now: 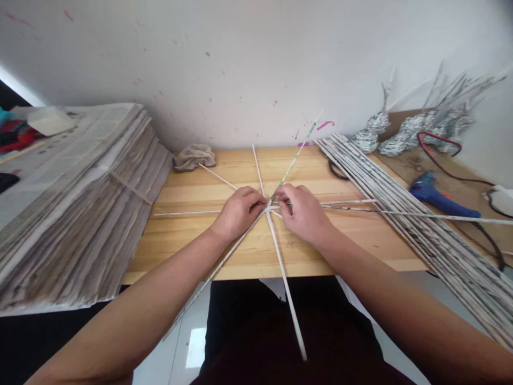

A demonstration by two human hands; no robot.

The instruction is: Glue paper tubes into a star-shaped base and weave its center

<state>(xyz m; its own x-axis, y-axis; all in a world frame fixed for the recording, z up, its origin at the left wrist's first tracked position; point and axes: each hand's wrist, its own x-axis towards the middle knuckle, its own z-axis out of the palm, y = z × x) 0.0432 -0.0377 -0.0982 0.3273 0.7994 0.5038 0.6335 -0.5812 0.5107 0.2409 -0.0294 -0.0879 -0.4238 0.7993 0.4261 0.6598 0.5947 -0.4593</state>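
Thin rolled newspaper tubes cross at one point on the wooden tabletop and fan out like spokes. One white paper tube (286, 283) runs from the crossing toward me, past the table's front edge. A greenish printed paper tube (295, 158) points up toward the wall. My left hand (240, 214) is closed, its fingertips pinching the tubes just left of the crossing. Just right of it, my right hand (302, 214) is closed with thumb and fingers together on a paper tube. The fingers hide part of the crossing.
A tied newspaper stack (100, 214) stands left, with a crumpled cloth (195, 156) beside it. At right lie a bundle of paper tubes (401, 214), a blue glue gun (441, 198) with cords, and woven paper pieces (417, 131). A wall (240, 69) rises behind.
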